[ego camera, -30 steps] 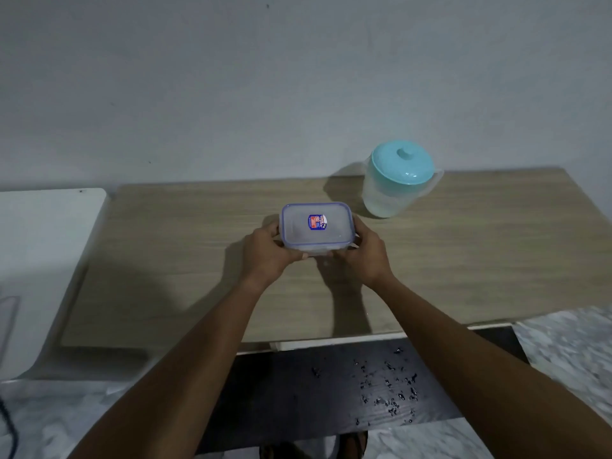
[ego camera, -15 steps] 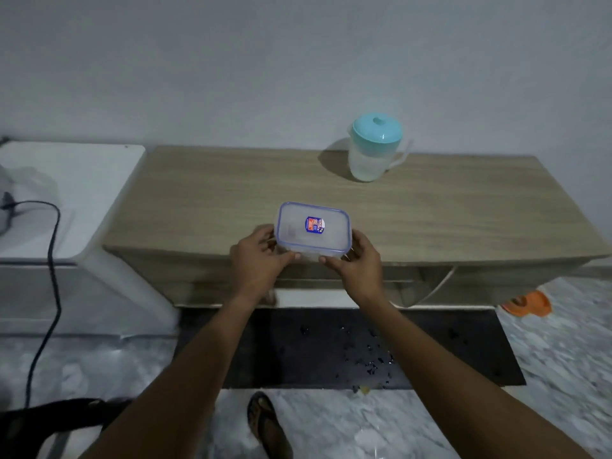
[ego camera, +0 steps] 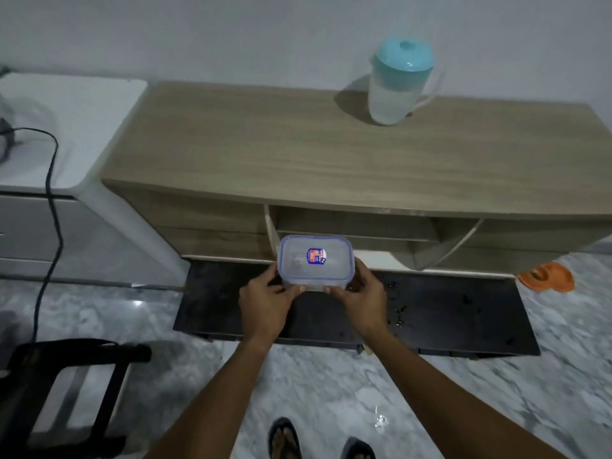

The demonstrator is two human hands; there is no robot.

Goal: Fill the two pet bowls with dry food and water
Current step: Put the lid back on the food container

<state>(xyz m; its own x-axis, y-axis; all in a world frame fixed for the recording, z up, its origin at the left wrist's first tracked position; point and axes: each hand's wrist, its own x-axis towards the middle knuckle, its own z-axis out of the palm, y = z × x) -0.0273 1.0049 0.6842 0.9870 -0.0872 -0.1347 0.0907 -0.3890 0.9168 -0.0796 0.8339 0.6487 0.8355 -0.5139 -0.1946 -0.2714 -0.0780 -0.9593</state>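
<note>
Head view: I hold the box (ego camera: 315, 261) at 6 o'clock of the surface (ego camera: 298, 154), in the air over the black mat (ego camera: 447, 313). My left hand (ego camera: 265, 301) and right hand (ego camera: 359, 298) are clamped on its near corners, lid on. I judge it best kept level and lowered slowly, since no bowls show yet. The jug (ego camera: 399, 81) stands at 1 o'clock. The lid's red-and-blue sticker is too small to read.

Bare forearms; feet in dark sandals (ego camera: 285, 438), seemingly.
</note>
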